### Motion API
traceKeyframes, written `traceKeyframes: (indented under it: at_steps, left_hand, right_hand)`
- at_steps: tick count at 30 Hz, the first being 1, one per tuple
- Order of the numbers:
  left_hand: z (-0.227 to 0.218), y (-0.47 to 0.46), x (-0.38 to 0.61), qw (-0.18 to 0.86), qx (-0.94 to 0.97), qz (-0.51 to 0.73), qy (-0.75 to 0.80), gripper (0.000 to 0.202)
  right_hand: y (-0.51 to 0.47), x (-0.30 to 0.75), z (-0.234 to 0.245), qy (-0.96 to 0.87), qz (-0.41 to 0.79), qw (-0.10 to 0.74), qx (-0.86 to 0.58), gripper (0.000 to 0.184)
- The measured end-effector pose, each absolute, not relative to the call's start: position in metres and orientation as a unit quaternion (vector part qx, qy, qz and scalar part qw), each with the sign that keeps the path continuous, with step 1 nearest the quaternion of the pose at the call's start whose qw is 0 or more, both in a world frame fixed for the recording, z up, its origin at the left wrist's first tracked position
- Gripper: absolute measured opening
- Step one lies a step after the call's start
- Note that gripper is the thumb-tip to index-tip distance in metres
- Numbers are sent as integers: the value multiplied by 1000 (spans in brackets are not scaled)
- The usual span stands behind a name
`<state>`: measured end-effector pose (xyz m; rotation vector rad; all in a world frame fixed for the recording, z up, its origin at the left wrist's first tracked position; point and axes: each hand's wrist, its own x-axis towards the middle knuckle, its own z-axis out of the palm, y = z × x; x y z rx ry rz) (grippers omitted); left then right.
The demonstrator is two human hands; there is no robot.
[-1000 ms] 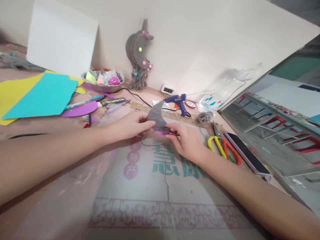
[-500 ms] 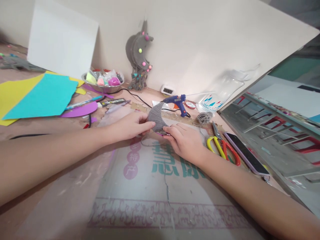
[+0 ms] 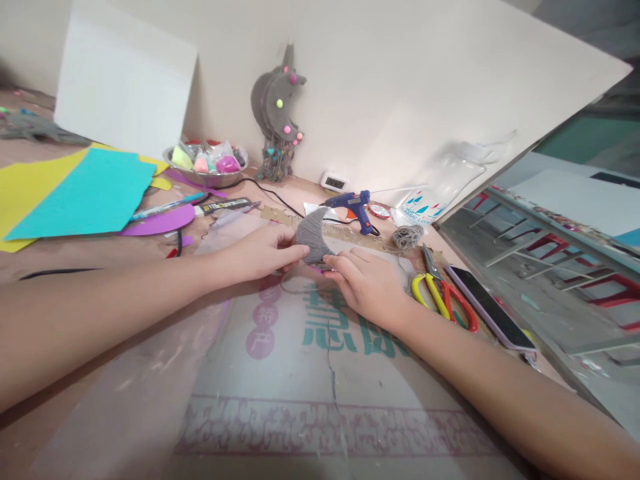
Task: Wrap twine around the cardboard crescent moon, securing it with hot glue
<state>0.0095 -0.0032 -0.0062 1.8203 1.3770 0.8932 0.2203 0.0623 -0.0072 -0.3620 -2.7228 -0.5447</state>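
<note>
My left hand (image 3: pixel 260 252) pinches the left edge of a grey yarn-wrapped crescent (image 3: pixel 311 237) and holds it upright just above the table. My right hand (image 3: pixel 367 283) is closed at the crescent's lower right end, fingers pressed against it. A thin strand of grey yarn (image 3: pixel 295 288) loops on the printed cardboard sheet (image 3: pixel 320 373) under both hands. What the right fingers grip beneath the crescent is hidden.
A blue glue gun (image 3: pixel 351 205), a yarn ball (image 3: pixel 408 235), yellow and red scissors (image 3: pixel 443 297) and a phone (image 3: pixel 487 308) lie to the right. Coloured sheets (image 3: pixel 75 190), pens (image 3: pixel 165 207), a steel bowl (image 3: pixel 207 163) and finished crescents (image 3: pixel 277 110) stand at left and back.
My right hand has slid up and left along the crescent's lower end, covering the pink piece seen earlier. My left hand and the crescent have barely moved.
</note>
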Motion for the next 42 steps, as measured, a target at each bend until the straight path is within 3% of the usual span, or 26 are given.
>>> traceKeyframes:
  at_steps: [19,42]
  left_hand:
    - [-8,-4,8,341,697,343,529,24]
    - [-6,-4,10,349,688,334,542,23]
  right_hand:
    - [63,222,-7,-956,-168,210,-120,20]
    - [61,220,-5,-957,-188,188,-119,22]
